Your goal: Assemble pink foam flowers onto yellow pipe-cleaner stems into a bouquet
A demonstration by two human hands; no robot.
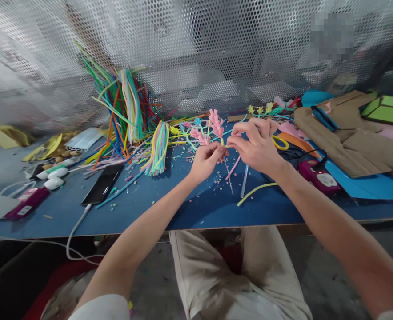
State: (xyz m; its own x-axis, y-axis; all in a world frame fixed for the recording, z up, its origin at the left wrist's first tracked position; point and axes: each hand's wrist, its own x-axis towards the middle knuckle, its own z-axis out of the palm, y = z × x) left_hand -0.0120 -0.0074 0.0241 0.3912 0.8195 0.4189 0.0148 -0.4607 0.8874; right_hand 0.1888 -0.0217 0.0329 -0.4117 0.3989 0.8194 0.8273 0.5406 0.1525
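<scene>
Over the middle of the blue table, my left hand [207, 161] is closed in a pinch on the stem of a pink pipe-cleaner flower [216, 124]. The flower stands upright above the fingers, and a thin bare wire [228, 174] hangs below them. My right hand [258, 144] is closed just beside it, fingertips pinching a short yellowish pipe-cleaner piece [228, 146] at the stem. The fingers partly hide where piece and stem meet. Another pink flower [200, 136] lies behind my left hand. A yellow-green pipe cleaner [256, 192] rests below my right hand.
Bundles of pipe cleaners [130, 106] stand at the back left, a shorter bundle [159, 149] nearer. A phone [103, 184] with a cable lies at left. Cardboard [353, 138] and a purple power socket [319, 177] are at right. Perforated metal mesh [196, 53] rises behind.
</scene>
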